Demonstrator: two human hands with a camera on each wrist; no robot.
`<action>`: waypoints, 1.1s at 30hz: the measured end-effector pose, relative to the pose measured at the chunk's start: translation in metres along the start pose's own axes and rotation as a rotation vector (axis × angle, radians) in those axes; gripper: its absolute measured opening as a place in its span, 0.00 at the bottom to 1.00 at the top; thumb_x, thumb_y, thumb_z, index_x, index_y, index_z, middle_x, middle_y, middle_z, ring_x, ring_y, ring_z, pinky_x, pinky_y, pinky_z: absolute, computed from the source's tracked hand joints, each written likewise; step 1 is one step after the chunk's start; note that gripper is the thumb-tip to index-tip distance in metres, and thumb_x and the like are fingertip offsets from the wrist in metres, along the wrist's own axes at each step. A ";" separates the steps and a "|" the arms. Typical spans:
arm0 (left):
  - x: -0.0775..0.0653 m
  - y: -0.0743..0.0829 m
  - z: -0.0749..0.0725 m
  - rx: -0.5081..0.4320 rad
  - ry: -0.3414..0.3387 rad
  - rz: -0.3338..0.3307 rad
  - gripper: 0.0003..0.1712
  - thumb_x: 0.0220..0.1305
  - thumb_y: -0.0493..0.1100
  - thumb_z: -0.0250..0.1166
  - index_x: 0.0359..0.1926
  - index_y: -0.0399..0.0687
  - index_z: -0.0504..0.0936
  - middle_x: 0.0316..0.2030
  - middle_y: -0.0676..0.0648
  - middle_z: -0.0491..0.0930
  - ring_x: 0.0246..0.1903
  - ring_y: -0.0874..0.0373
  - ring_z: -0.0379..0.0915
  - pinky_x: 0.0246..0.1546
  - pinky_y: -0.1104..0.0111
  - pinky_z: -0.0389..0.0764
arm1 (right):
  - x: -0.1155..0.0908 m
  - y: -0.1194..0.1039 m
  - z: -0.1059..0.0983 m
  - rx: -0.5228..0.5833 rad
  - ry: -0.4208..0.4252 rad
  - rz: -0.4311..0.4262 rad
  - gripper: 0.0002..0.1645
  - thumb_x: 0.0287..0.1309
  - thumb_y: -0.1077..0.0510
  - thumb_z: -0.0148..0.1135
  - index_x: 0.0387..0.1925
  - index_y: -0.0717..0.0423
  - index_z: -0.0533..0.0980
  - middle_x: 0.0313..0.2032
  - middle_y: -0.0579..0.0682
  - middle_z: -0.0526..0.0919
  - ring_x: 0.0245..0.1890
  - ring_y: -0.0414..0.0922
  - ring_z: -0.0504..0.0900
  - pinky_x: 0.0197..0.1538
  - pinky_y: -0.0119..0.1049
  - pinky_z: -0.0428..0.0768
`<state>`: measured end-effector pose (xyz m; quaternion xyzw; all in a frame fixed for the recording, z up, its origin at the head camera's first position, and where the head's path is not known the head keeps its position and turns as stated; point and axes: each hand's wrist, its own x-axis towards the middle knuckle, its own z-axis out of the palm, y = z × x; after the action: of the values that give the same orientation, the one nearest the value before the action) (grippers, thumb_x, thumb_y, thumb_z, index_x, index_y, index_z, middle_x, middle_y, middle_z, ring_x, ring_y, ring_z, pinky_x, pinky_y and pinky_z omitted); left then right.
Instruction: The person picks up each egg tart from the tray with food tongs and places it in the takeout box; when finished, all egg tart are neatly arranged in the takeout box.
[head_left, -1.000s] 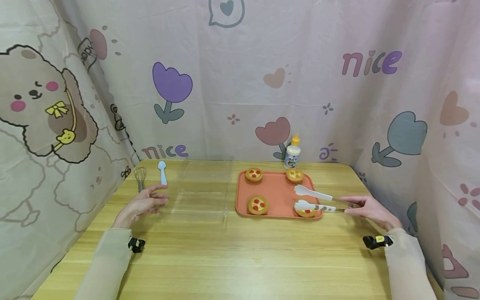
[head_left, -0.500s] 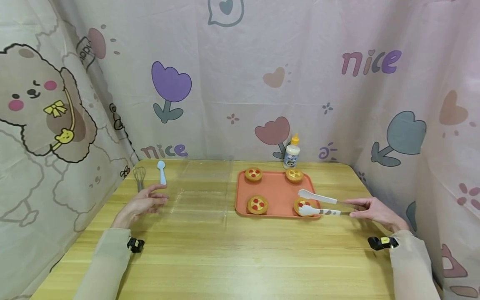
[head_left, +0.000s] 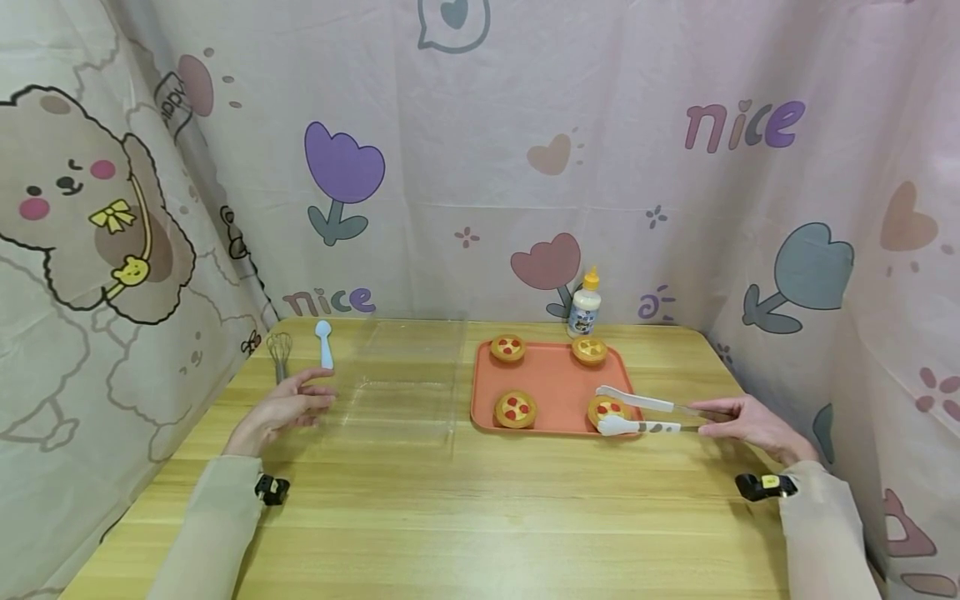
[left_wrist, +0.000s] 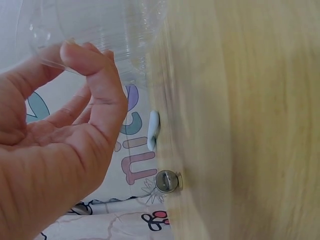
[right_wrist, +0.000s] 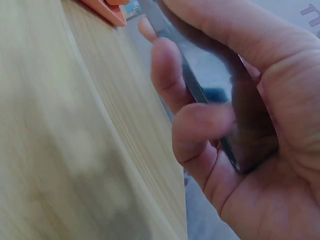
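My right hand (head_left: 757,429) holds a pair of tongs (head_left: 648,403) with white heads and metal handles. Their spread heads lie at the far and near sides of the front right toy tart (head_left: 609,408), a small round pastry with red toppings. That tart sits on an orange tray (head_left: 558,387) with several like it. My left hand (head_left: 288,408) is at the left side of a clear plastic box (head_left: 405,417). In the left wrist view, thumb and finger pinch its rim (left_wrist: 107,30). The right wrist view shows fingers curled round the metal handle (right_wrist: 215,75).
A white bottle (head_left: 584,308) with a yellow cap stands behind the tray. Beyond my left hand lie a whisk (head_left: 280,354) and a light blue spoon (head_left: 325,343). Printed curtains (head_left: 465,167) hang along the back and sides of the wooden table (head_left: 480,517).
My right hand has shifted slightly right with the tongs. Their heads have moved right and closer to me, and now lie on either side of the front right tart. My left hand stays put.
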<state>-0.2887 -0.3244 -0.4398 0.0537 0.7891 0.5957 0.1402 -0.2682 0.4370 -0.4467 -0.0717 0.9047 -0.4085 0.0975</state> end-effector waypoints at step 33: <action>-0.001 -0.003 0.000 -0.075 -0.010 -0.029 0.38 0.73 0.37 0.55 0.75 0.35 0.45 0.33 0.50 0.77 0.24 0.64 0.69 0.27 0.71 0.78 | 0.003 -0.002 0.008 0.055 0.020 -0.012 0.36 0.56 0.51 0.72 0.61 0.66 0.73 0.62 0.66 0.74 0.47 0.22 0.75 0.46 0.28 0.79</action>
<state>-0.2876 -0.3258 -0.4423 0.0402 0.7660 0.6226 0.1547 -0.2687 0.4290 -0.4509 -0.0702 0.8936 -0.4344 0.0881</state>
